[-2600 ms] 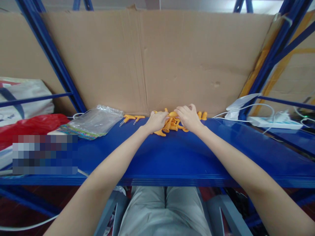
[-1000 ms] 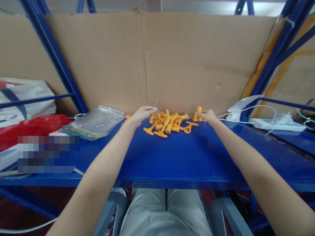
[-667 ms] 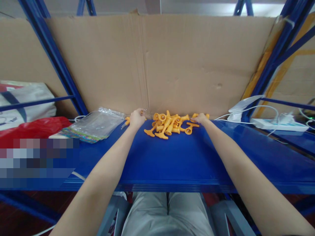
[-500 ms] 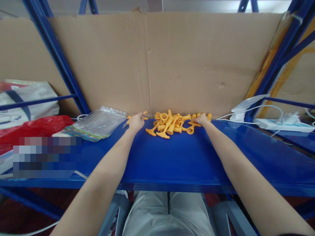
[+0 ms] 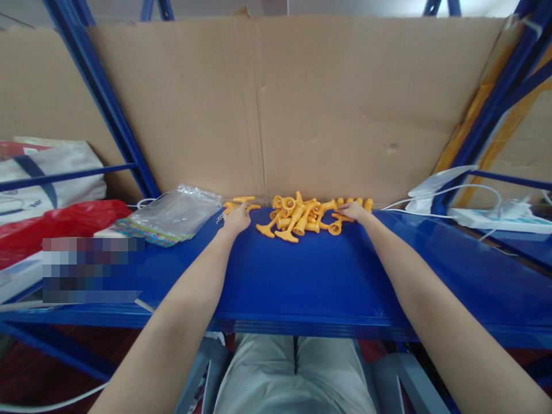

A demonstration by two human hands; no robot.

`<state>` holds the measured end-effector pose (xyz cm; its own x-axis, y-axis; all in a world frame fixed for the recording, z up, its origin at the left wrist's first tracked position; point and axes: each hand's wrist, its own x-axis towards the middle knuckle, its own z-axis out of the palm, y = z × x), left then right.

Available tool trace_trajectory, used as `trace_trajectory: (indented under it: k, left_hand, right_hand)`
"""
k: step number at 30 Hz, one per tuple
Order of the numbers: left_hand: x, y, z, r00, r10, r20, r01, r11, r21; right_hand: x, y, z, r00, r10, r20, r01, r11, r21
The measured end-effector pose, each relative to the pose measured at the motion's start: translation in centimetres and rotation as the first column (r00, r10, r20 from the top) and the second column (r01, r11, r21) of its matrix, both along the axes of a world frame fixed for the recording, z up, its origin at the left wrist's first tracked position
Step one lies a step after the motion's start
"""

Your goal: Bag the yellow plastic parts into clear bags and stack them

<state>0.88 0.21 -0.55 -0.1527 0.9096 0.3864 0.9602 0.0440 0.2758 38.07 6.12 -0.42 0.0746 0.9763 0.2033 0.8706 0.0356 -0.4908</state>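
Note:
My left hand rests on a small group of yellow T-shaped corkscrew handles with metal spirals beside it. Its fingers look stretched over them, with no piece lifted. At the right end of the central pile, my right hand has its fingers extended by a yellow T-handled piece. Just behind that hand stands a row of short yellow pieces. Between my hands lies a heap of yellow corkscrew parts, some with T-handles and others with round, flared open ends. The fingertips are small and partly hidden.
A clear plastic bag lies left on the blue shelf, near a red bag. To the right are a white power strip and cables. A cardboard sheet stands behind the pile; blue posts flank it.
My left hand has lowered and drawn slightly back, and a yellow handle it held now lies behind the fingers. My right hand has shifted slightly, showing more of the standing row.

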Motion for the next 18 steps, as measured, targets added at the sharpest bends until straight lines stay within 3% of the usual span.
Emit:
trace_trajectory:
  k: [7, 14, 18]
  left_hand:
    - [-0.4, 0.4, -0.2, 0.998, 0.054, -0.009, -0.055, 0.990, -0.126]
    - [-0.9, 0.2, -0.5, 0.998, 0.056, -0.020, -0.058, 0.992, -0.110]
    - [-1.0, 0.4, -0.7, 0.999, 0.050, -0.009, -0.051, 0.989, -0.139]
  right_hand:
    - [0.6, 0.3, -0.1, 0.983, 0.084, 0.162, -0.077, 0.996, -0.053]
    - [2.0, -1.5, 0.3, 0.947, 0.201, 0.249, -0.161, 0.972, -0.171]
    - [2.2, -2.9, -0.7, 0.916, 0.224, 0.333, -0.198, 0.974, -0.110]
